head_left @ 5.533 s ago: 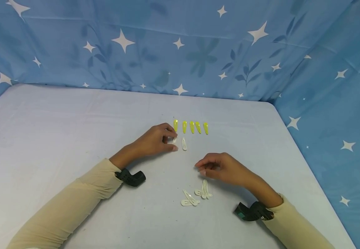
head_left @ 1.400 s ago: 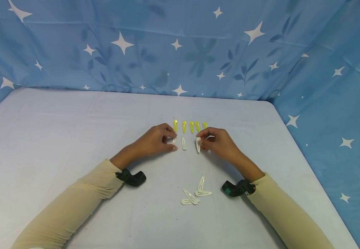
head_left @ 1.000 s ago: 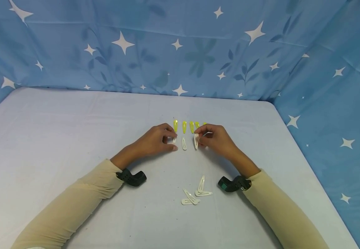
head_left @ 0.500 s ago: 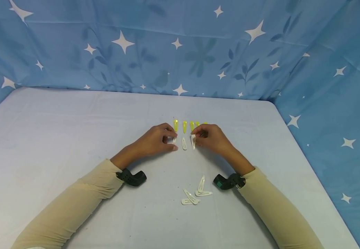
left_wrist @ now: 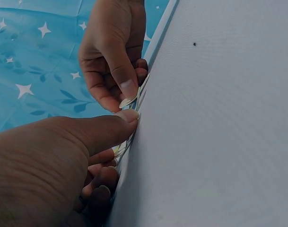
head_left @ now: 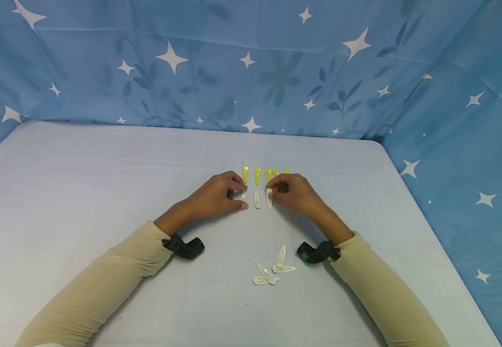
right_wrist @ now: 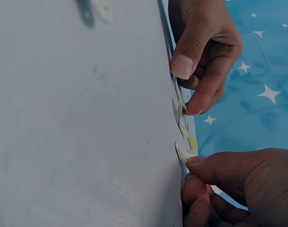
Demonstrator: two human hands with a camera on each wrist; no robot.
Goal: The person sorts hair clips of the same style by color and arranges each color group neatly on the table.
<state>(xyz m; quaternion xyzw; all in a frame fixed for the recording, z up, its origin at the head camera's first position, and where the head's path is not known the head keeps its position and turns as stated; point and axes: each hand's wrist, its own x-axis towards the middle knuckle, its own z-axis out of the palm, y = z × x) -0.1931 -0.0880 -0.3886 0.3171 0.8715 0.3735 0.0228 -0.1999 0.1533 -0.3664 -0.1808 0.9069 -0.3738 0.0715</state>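
In the head view my right hand (head_left: 294,193) pinches a white snap hair clip (head_left: 269,198) just below the yellow row. My left hand (head_left: 220,193) has thumb and index finger at the two ends of another white hair clip (head_left: 243,195), which lies on the table. Between the hands rests a third white clip (head_left: 257,199). Yellow hair clips (head_left: 257,176) form a row behind, the rightmost ones partly hidden by my right hand. The right wrist view shows the right thumb (right_wrist: 219,168) on its clip, close to the table surface.
Several loose white clips (head_left: 266,274) lie crossed in two small piles nearer the front. The table (head_left: 146,299) has a white cloth, and a blue star-patterned curtain (head_left: 216,62) hangs behind it and on the right.
My right hand has brought a white clip from the front pile to the row, then slid it left beside the middle white clip. It is nearly still now. The left hand has stayed put.
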